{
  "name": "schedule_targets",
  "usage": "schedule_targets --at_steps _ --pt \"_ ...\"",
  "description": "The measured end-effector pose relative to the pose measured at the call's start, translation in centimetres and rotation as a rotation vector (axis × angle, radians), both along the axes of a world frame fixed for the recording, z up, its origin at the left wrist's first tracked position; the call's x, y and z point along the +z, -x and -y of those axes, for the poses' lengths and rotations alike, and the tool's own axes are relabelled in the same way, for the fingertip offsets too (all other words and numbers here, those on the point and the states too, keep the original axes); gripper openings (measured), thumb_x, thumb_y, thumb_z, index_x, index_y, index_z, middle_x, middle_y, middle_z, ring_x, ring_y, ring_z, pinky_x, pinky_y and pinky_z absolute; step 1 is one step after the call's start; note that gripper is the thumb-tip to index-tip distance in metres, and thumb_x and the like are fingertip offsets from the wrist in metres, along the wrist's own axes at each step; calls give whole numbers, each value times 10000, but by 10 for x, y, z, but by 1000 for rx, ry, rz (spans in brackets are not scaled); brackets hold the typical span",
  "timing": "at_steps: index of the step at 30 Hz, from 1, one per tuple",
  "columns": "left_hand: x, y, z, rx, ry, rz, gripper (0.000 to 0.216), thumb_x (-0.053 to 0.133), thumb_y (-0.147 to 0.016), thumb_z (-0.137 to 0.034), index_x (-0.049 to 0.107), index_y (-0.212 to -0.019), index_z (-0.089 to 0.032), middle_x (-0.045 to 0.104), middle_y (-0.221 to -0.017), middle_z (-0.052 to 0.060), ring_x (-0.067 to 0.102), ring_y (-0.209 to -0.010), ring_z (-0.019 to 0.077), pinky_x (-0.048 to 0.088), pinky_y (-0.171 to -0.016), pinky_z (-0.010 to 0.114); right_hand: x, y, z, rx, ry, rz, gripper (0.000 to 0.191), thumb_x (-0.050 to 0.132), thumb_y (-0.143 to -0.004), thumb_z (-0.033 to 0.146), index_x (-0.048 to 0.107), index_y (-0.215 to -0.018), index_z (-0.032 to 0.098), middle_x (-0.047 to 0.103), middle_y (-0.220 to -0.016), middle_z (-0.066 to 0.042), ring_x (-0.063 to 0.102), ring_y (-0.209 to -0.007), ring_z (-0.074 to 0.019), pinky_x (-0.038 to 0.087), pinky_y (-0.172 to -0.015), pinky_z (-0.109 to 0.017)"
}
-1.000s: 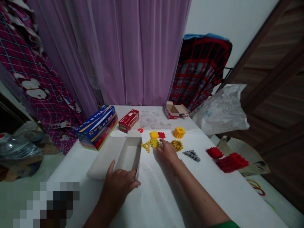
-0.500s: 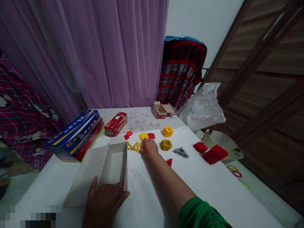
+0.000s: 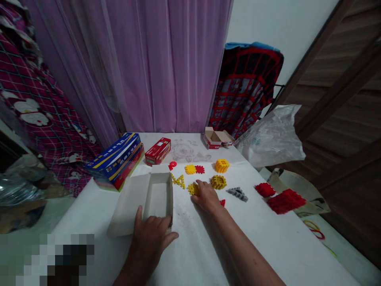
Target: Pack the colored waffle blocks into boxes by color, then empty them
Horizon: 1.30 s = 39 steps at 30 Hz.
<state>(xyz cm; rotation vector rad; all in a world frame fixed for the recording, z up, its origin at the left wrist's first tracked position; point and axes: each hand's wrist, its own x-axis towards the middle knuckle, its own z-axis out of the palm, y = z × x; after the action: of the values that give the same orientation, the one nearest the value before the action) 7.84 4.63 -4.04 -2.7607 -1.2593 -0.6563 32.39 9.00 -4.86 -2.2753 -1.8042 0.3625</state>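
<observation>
Zero pieces inside the open white box (image 3: 157, 194) so far: bare white floor and walls, flap spread out flat to the left. Sits on the white table (image 3: 268, 246), near edge under the left hand (image 3: 151, 234). Lies there flat and unclenched, fingers over the near wall, thumb up the left side; steadies rather than grasps.

Everything else still loose on the tabletop, all outside the box:
- Far right, a large red plate (image 3: 285, 200) with a smaller red block (image 3: 264, 189) just beside it.
- Toward the middle, a grey piece (image 3: 237, 194), a yellow cube (image 3: 222, 165) and a dark yellow piece (image 3: 218, 182).
- Closer to the box, a yellow triangle build (image 3: 177, 181), a flat yellow piece (image 3: 190, 169) touching a flat red piece (image 3: 199, 169), and a red round piece (image 3: 172, 165).
- By the wrist, a tiny red piece (image 3: 222, 202).

Right hand (image 3: 206, 196) down on the table, fingertips on a small yellow piece (image 3: 194, 188) just right of the box; cannot tell whether pinched or merely touched.

Other containers, biggest first:
- Crumpled plastic bag (image 3: 270, 137) at the right edge, contents hidden.
- Stacked blue boxes (image 3: 114, 157), closed, left of the white box.
- Red box (image 3: 157, 151), closed, behind it.
- Small carton (image 3: 216, 139) at the back, flaps open, inside too dim to judge.
</observation>
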Motion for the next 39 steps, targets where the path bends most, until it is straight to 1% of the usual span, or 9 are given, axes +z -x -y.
schedule_targets --at_steps 6,11,18,21,24,28,31,35,39 --pt "9 19 0 -149 -34 69 313 582 -876 -313 559 -1183 -254 666 -1132 31 600 -1072 191 98 -1184 502 0 -4 1 -16 -13 -5 570 608 -765 264 515 -1315 143 636 -1185 -151 573 -1101 -260 401 -943 -332" --pt "13 23 -3 -199 21 67 308 518 -899 -188 570 -1174 -315 685 -1096 -38 613 -1042 121 -33 -1198 434 27 -3 -5 -20 -92 -162 530 614 -778 285 549 -1287 154 656 -1190 -116 621 -1043 -222 452 -885 -306" --pt "-8 15 -2 -144 12 133 312 481 -943 -264 558 -1239 -321 689 -1086 -23 607 -1023 134 -58 -1184 482 82 50 -37 454 -234 -162 492 675 -749 279 589 -1228 212 667 -1153 -75 600 -1035 -216 431 -899 -323" --pt "-14 14 -1 -147 -5 129 333 472 -953 -285 547 -1271 -344 689 -1093 -22 597 -1035 145 -57 -1177 511 84 71 -53 604 -201 -25 485 694 -748 286 601 -1215 195 671 -1134 -96 574 -1061 -243 399 -937 -365" --pt "-13 13 -1 -147 -22 145 337 474 -954 -296 549 -1281 -333 700 -1069 -12 604 -1008 151 -53 -1175 519 76 80 -61 677 -187 48 528 716 -743 283 586 -1251 221 594 -1304 -109 481 -1211 -271 340 -1011 -427" --pt "-6 13 0 -156 16 140 352 495 -945 -279 548 -1290 -322 712 -1036 -8 614 -985 151 -12 -1177 529 59 68 -60 599 -288 4 477 664 -805 279 589 -1276 261 398 -1504 -100 369 -1340 -281 323 -1042 -475" --pt "-5 13 0 -153 39 141 352 497 -943 -286 549 -1289 -323 713 -1038 -4 616 -989 157 4 -1173 535 48 43 -57 433 -355 -40 340 564 -850 198 658 -1172 254 533 -1392 -84 473 -1265 -233 371 -1031 -421" --pt "-13 12 -1 -139 -3 173 347 495 -942 -287 550 -1282 -330 714 -1015 -18 618 -962 154 -8 -1169 527 39 3 -52 121 -93 17 285 515 -852 166 699 -1065 213 698 -1128 -76 630 -1055 -213 452 -913 -340" --pt "-16 11 -1 -133 -34 166 346 498 -938 -285 554 -1276 -335 714 -1004 -12 619 -953 156 6 -1165 541 27 -11 -41 95 148 44 342 592 -833 307 647 -1150 192 701 -1107 -98 656 -992 -236 467 -809 -317"
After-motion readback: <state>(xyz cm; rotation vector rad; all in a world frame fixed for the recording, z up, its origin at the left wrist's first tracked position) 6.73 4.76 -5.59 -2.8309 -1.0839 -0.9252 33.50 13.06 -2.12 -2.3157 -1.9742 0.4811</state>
